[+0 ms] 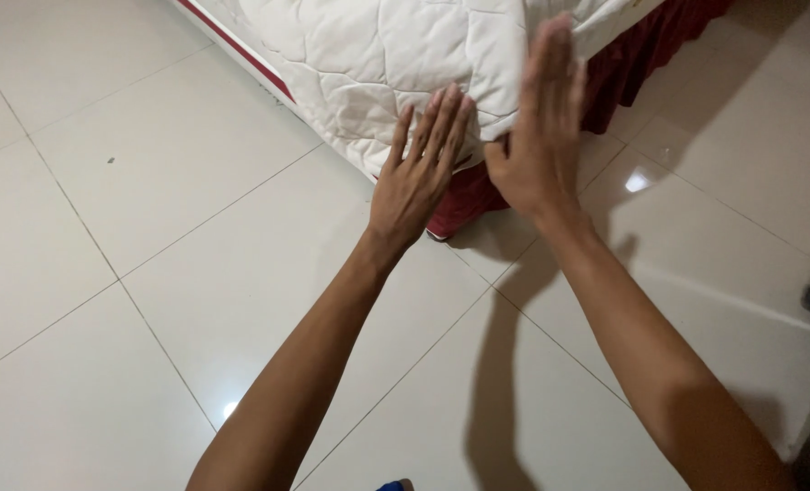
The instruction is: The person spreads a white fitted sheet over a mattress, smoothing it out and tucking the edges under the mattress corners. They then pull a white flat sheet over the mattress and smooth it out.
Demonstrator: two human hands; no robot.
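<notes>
Head view: both hands, left hand (416,177) and right hand (540,127), lie flat with fingers spread, gripping nothing, on the white quilted mattress (369,64) corner above the dark red bed skirt (464,195).

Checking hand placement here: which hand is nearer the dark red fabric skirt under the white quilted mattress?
Right. The right hand has its heel at the dark red fabric skirt, while the left hand lies beside it on the mattress corner.

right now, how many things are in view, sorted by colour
white: 2, the quilted mattress and the tiled floor
dark red: 1, the bed skirt
bare hands: 2, left hand and right hand, both flat on the mattress corner
total: 5
</notes>
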